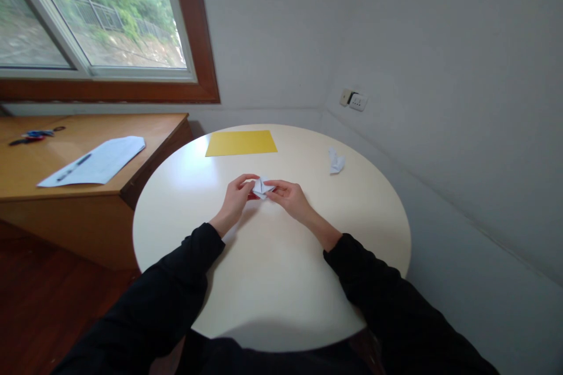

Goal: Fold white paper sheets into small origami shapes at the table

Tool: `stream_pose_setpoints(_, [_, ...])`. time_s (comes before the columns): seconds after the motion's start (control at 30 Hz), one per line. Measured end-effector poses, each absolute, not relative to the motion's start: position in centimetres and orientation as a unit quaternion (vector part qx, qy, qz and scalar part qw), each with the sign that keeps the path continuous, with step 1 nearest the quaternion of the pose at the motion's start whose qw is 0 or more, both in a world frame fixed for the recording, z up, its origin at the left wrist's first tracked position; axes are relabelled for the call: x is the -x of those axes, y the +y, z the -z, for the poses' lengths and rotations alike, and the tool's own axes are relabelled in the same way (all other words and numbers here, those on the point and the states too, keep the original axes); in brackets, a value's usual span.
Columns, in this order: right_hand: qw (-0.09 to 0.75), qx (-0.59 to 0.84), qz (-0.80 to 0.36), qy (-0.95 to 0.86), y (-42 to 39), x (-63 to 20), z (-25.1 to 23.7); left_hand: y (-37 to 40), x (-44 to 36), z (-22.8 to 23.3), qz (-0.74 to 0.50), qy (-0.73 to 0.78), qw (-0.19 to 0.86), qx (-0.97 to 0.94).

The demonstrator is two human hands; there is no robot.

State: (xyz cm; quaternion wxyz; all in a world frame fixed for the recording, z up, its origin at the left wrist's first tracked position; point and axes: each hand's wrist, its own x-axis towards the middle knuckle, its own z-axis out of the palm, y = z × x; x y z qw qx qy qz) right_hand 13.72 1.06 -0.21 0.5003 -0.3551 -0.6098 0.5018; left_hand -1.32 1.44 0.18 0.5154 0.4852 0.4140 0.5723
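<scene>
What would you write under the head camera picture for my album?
Left hand and right hand pinch a folded white-and-red paper piece over a round table.

Daylight enters through the window at upper left; the room is evenly lit, moderately bright. A soft sheen lies on the counter nearest the window. Shadows are faint and diffuse. Wide-angle distortion bends lines at the edges. Focus is slightly soft throughout.

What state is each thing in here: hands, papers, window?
left hand: pinching the folded paper
right hand: pinching the folded paper
folded paper: partly folded, held over the round table
yellow sheet: flat, unfolded
small white paper: crumpled or folded, lying apart
window: looks shut
</scene>
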Motion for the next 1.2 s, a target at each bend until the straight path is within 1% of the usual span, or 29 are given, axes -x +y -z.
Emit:
stream_pose_setpoints(0.27, [0.539, 0.366, -0.497, -0.573, 1.74, -13.72, 0.31, 1.33, 1.28, -0.20, -0.577, 0.349, 0.542, -0.501])
stream_pose_setpoints(0.5, [0.559, 0.363, -0.494, -0.558, 1.89, -13.77, 0.25, 1.21, 1.12, -0.22, -0.571, 0.366, 0.499, -0.539])
stream_pose_setpoints(1.2, [0.558, 0.391, -0.479, -0.554, 1.99, -13.77, 0.42, 1.34, 1.07, 0.00, -0.570, 0.410, 0.414, -0.580])
